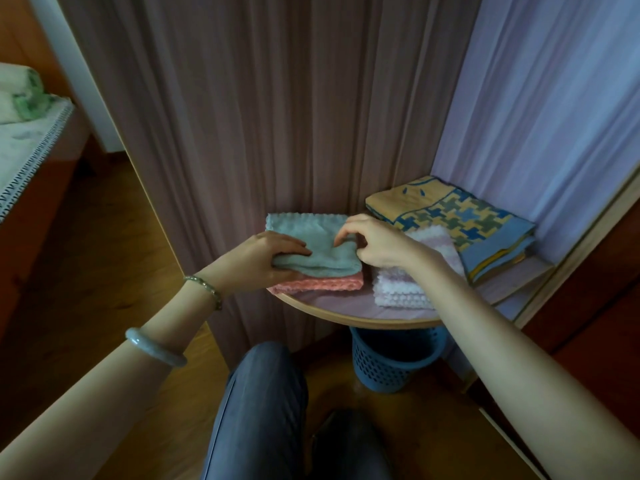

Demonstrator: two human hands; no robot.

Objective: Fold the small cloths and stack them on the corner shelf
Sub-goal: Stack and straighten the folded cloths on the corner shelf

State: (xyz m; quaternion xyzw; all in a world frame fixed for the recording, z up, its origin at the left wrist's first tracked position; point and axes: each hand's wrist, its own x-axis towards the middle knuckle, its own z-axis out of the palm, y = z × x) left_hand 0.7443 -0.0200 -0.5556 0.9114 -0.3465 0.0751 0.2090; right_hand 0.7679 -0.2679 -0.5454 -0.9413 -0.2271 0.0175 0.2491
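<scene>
Teal cloth (313,252), atop pink cloth (320,284): left hand (266,258) grips near fold; right hand (375,244) pinches top layer alongside. Best squared to edges beneath before release.

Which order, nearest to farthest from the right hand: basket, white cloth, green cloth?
1. Green cloth, pinched by the right hand.
2. White cloth, on the shelf beside the wrist.
3. Basket, on the floor beneath the shelf.
</scene>
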